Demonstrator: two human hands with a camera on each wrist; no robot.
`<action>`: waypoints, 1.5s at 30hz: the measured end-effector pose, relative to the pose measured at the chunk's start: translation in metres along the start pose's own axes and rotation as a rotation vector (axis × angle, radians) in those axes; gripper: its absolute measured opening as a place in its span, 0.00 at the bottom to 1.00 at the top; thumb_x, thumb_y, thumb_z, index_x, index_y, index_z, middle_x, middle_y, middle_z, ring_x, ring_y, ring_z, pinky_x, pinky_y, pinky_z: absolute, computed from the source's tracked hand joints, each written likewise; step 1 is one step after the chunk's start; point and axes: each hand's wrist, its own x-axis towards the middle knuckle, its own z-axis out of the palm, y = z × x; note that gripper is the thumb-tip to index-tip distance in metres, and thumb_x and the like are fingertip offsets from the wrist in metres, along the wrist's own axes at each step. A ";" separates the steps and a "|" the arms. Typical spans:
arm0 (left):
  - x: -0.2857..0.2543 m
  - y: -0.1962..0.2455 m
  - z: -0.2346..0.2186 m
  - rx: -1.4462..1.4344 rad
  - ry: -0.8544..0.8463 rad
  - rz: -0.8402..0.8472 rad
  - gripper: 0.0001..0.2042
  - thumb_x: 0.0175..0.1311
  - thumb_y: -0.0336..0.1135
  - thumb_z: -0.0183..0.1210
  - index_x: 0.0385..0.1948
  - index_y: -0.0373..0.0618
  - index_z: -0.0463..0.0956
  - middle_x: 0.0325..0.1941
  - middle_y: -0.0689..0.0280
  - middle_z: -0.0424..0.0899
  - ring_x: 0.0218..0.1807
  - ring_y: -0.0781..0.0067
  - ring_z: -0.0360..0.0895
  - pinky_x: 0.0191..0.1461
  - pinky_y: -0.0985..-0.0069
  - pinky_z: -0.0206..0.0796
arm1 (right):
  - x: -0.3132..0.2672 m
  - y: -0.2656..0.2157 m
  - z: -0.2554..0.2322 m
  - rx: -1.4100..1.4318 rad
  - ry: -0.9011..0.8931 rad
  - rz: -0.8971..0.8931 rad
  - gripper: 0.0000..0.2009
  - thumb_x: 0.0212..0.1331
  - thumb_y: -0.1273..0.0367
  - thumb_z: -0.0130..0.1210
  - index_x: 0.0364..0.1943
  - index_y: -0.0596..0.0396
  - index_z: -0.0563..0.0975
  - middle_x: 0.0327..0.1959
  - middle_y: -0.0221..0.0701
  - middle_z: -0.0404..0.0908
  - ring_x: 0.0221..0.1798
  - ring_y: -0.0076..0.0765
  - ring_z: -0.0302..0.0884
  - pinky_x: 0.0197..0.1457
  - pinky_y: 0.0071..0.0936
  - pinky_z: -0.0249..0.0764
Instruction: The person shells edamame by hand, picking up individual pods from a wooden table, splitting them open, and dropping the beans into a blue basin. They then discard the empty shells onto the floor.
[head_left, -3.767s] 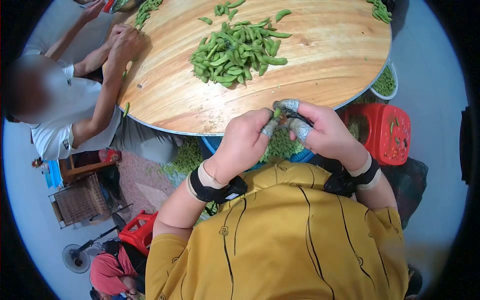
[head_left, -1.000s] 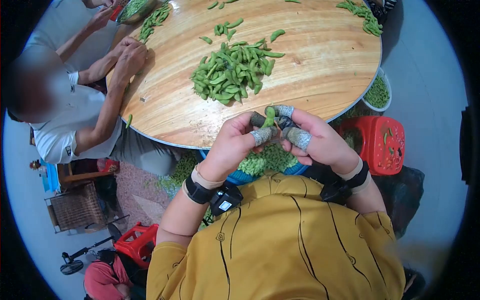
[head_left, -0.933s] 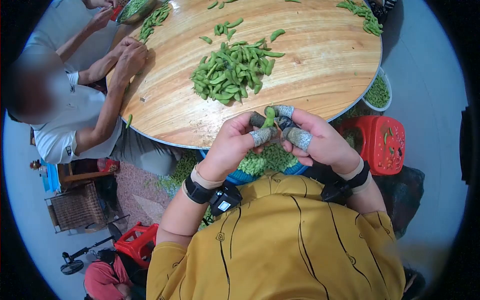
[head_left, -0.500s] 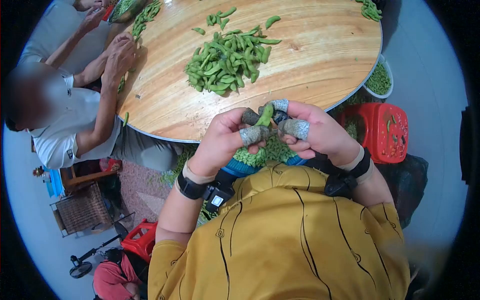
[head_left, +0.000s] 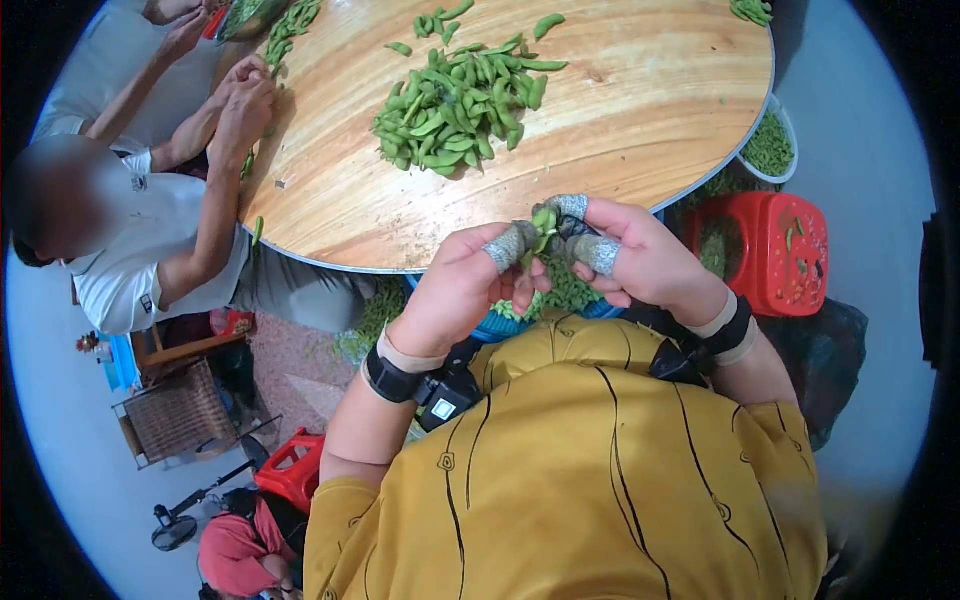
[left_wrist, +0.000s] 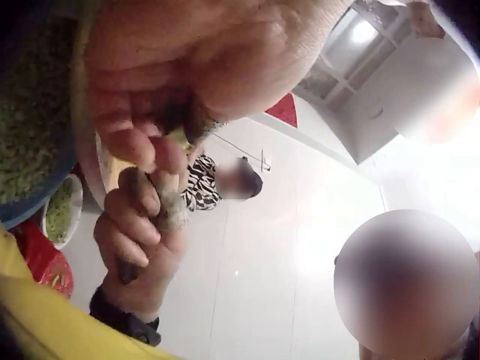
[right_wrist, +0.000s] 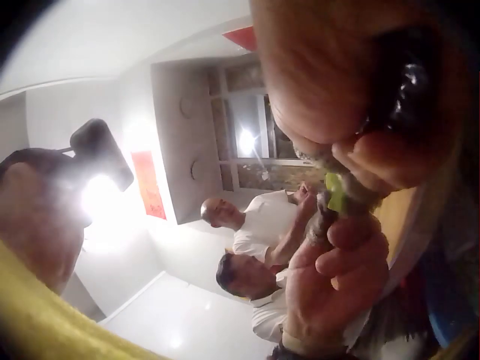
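Both hands meet over the near edge of the round wooden table (head_left: 640,120). My left hand (head_left: 458,285) pinches a green bean pod (head_left: 544,222) between a taped thumb and forefinger. My right hand (head_left: 655,255), with grey wraps on its thumb and forefinger, grips the same pod from the other side. In the right wrist view a bright green part of the pod (right_wrist: 336,193) shows between the fingertips. Beneath the hands, a blue basket (head_left: 490,328) holds shelled green beans, partly hidden by the fingers. A heap of pods (head_left: 455,110) lies farther up the table.
A red stool (head_left: 790,255) with scraps on it stands at the right, below a white bowl of beans (head_left: 770,148). At the left, a person in a white shirt (head_left: 170,225) handles pods at the table. More pods (head_left: 752,10) lie at the far right.
The pod between the hands stood out whole and upright half a second ago; now it looks split or crushed between the fingertips. The left fingers have shifted around it, and the head view has moved slightly.
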 end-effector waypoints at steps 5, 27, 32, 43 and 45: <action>-0.004 -0.001 0.005 0.286 -0.001 0.034 0.09 0.66 0.28 0.46 0.44 0.35 0.71 0.32 0.64 0.78 0.28 0.79 0.72 0.33 0.83 0.66 | 0.000 0.006 0.004 -0.262 0.098 -0.242 0.17 0.57 0.75 0.49 0.52 0.54 0.71 0.24 0.23 0.72 0.25 0.24 0.72 0.28 0.26 0.71; -0.042 -0.025 -0.010 0.981 0.262 0.334 0.04 0.63 0.26 0.52 0.33 0.37 0.74 0.21 0.64 0.74 0.24 0.79 0.67 0.27 0.78 0.63 | 0.000 0.027 0.023 -1.049 0.168 -0.468 0.09 0.44 0.72 0.54 0.31 0.60 0.71 0.23 0.47 0.73 0.31 0.57 0.74 0.35 0.45 0.71; -0.040 -0.019 -0.009 1.133 0.255 0.435 0.06 0.58 0.29 0.55 0.32 0.37 0.73 0.26 0.47 0.75 0.31 0.44 0.75 0.34 0.62 0.68 | -0.004 0.014 0.033 -1.132 0.377 -0.555 0.14 0.49 0.74 0.55 0.42 0.59 0.76 0.30 0.45 0.77 0.35 0.53 0.75 0.38 0.35 0.72; -0.028 -0.022 -0.018 -0.425 -0.141 -0.203 0.07 0.69 0.31 0.41 0.37 0.43 0.69 0.15 0.75 0.57 0.15 0.86 0.49 0.19 0.84 0.42 | 0.003 0.021 0.023 -1.057 0.066 -0.716 0.07 0.46 0.75 0.56 0.31 0.57 0.72 0.25 0.42 0.73 0.30 0.54 0.74 0.31 0.40 0.71; -0.020 -0.028 -0.019 -0.415 -0.113 -0.215 0.07 0.69 0.31 0.41 0.36 0.44 0.69 0.15 0.76 0.57 0.15 0.87 0.49 0.19 0.84 0.42 | 0.003 0.025 0.020 -1.106 0.075 -0.682 0.07 0.45 0.75 0.56 0.30 0.57 0.72 0.25 0.42 0.73 0.29 0.54 0.74 0.31 0.39 0.71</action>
